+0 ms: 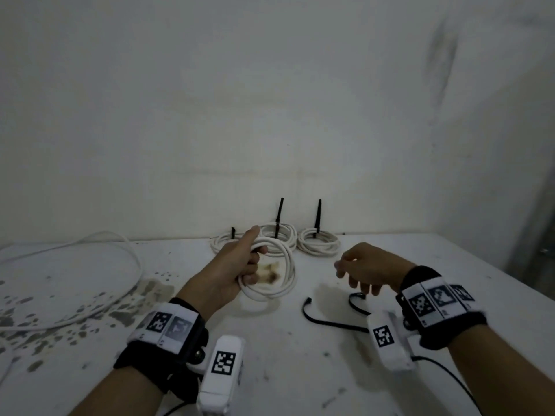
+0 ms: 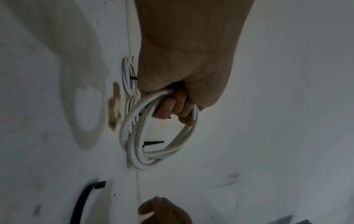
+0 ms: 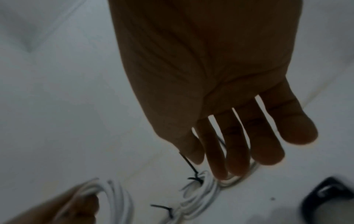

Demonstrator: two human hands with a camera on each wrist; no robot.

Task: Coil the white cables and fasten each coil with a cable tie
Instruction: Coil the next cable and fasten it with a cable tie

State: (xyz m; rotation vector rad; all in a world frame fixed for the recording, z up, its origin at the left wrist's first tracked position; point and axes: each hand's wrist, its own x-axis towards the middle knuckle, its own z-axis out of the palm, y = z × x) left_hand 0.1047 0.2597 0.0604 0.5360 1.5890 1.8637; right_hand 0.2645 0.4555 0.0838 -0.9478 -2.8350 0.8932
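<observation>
My left hand (image 1: 240, 265) grips a coil of white cable (image 1: 283, 283) by one side, fingers (image 2: 172, 109) curled through the loops (image 2: 153, 136), holding it a little above the white table (image 1: 300, 370). My right hand (image 1: 357, 274) hovers to its right with fingers (image 3: 239, 151) spread and relaxed, holding nothing. A loose black cable tie (image 1: 330, 321) lies curved on the table under the right hand, also seen in the wrist views (image 2: 82, 201) (image 3: 316, 197). The held coil (image 3: 113, 195) has no tie on it that I can see.
Three white coils, each bound by a black tie, lie by the wall: left (image 1: 223, 241), middle (image 1: 280, 232), right (image 1: 318, 243). A long loose white cable (image 1: 126, 265) sprawls over the stained left part of the table. The wall (image 1: 270, 115) stands close behind.
</observation>
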